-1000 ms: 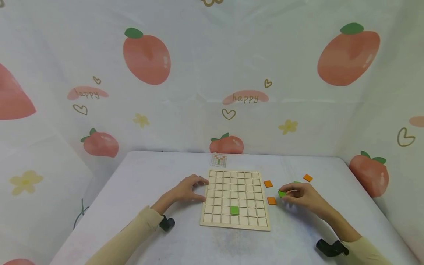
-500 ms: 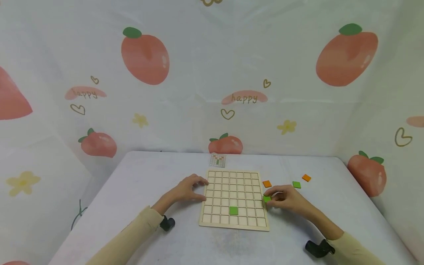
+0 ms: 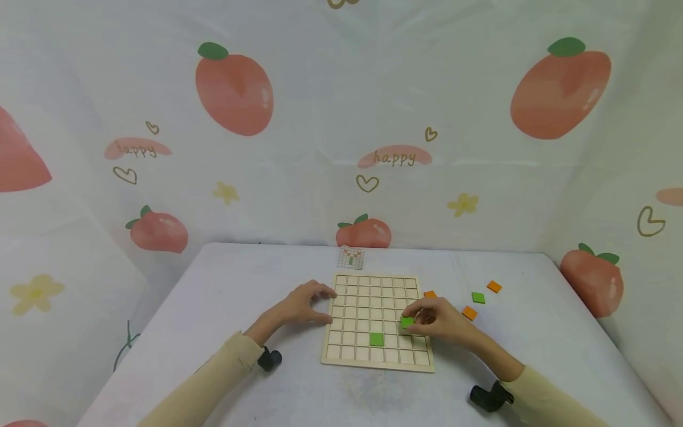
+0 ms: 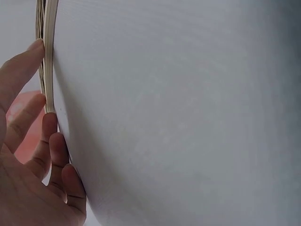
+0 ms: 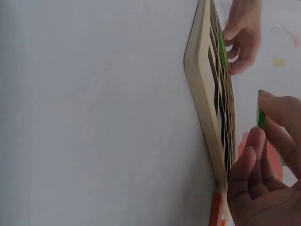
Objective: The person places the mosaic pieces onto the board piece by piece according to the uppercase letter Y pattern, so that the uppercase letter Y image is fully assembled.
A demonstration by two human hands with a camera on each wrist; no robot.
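My right hand (image 3: 440, 320) pinches a small green square tile (image 3: 407, 322) between thumb and fingers, over the right part of a wooden grid board (image 3: 377, 367). The right wrist view shows this held tile (image 5: 261, 110) edge-on, above the board's surface. Another green tile (image 3: 376, 339) sits in a cell of the second row from the near edge. At the board's left side, my left hand (image 3: 304, 303) touches the edge with thumb and fingertips spread apart. Its fingers (image 4: 49, 127) rest along the board's side (image 4: 50, 61) in the left wrist view.
Right of the board lie orange tiles (image 3: 469, 313) and a loose green tile (image 3: 478, 298); my right hand partly covers that side. A small printed grid card (image 3: 351, 258) lies behind the board on the white table (image 3: 256, 267). A patterned curtain hangs behind.
My right hand has moved left with the green tile, from the table beside the board to over its cells. An orange tile at its right came into view. My left hand stayed put.
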